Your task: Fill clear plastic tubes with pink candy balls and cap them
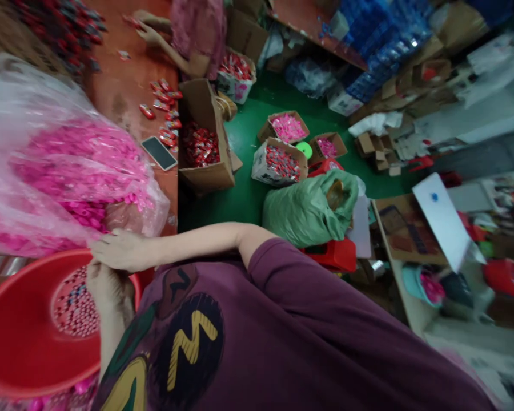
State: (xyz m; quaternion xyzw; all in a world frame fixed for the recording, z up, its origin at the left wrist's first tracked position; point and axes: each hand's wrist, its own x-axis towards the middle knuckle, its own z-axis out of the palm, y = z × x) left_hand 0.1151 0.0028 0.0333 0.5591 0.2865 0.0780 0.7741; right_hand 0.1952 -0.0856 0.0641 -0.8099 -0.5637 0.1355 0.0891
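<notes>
My right hand point(122, 250) reaches across from the upper side, its fingers bent and pressed together at the rim of a red plastic basin point(21, 342). Just below it, my left hand point(107, 288) is closed, its fingertips meeting those of the right. Whatever the two hands pinch is hidden or too small to name. Small pink, white and dark beads point(77, 308) lie in the bottom of the basin. Beside the hands, a clear plastic bag point(8, 108) stands open around a heap of small bright pink plastic pieces point(85, 157).
A phone point(159, 153) and several red-wrapped packets point(165, 103) lie on the reddish table point(115, 85). A co-worker's hands point(149, 28) are at its far end. Cardboard boxes point(214, 174) and a green sack point(295, 214) stand on the floor.
</notes>
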